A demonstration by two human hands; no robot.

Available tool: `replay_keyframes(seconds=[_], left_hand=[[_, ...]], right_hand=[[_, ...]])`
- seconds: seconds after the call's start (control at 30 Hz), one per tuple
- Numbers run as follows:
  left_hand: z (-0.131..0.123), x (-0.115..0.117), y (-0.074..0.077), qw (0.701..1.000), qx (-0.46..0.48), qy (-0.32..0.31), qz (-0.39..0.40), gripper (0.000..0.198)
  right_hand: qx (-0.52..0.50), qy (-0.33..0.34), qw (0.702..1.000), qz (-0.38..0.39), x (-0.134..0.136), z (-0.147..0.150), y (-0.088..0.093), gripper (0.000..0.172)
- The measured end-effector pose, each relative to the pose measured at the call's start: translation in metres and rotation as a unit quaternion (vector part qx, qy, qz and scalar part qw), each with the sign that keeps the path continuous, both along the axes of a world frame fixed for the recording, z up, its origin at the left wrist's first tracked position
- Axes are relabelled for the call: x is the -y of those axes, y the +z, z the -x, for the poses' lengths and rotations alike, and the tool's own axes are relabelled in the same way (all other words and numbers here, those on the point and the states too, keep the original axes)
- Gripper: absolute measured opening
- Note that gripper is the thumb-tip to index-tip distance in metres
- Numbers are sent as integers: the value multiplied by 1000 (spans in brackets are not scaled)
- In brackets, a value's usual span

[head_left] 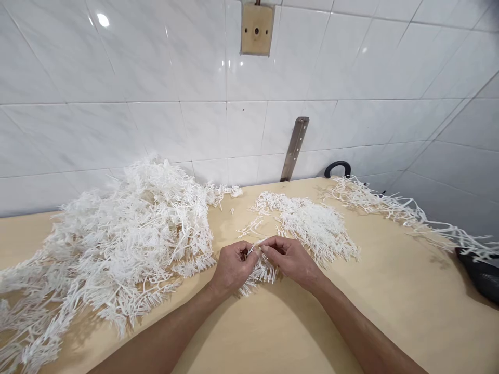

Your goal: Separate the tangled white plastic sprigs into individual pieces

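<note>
My left hand [233, 266] and my right hand [289, 257] meet over the middle of a tan table [390, 311]. Both pinch the same white plastic sprue [260, 269], a comb-like strip with many small prongs that hangs down between the hands. A big heap of the same white strips [125, 239] lies to the left of my left hand. A smaller pile of white pieces [312, 223] lies just beyond my right hand.
Bare white runner strips [390, 205] trail along the table's far right edge. A dark object [483, 275] sits at the right edge. A black handle [337, 167] and a metal bar [295, 148] lean at the white tiled wall behind.
</note>
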State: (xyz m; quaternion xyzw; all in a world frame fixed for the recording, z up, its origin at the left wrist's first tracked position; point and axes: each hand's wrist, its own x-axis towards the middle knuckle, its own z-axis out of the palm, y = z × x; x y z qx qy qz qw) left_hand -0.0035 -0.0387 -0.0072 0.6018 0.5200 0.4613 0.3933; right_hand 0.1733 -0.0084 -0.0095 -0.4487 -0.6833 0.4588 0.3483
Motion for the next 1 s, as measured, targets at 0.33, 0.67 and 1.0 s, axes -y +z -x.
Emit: replay_keyframes(seconds=[0.33, 0.67, 1.0], left_hand=[[3, -3, -5, 999, -25, -19, 3, 27], [4, -4, 4, 996, 16, -51, 73, 26], [9, -11, -2, 995, 2, -58, 85, 27]], right_hand=[[-13, -21, 999, 39, -1, 1, -14, 33], [32, -56, 998, -25, 2, 5, -20, 25], [123, -152, 953, -233, 5, 21, -26, 16]])
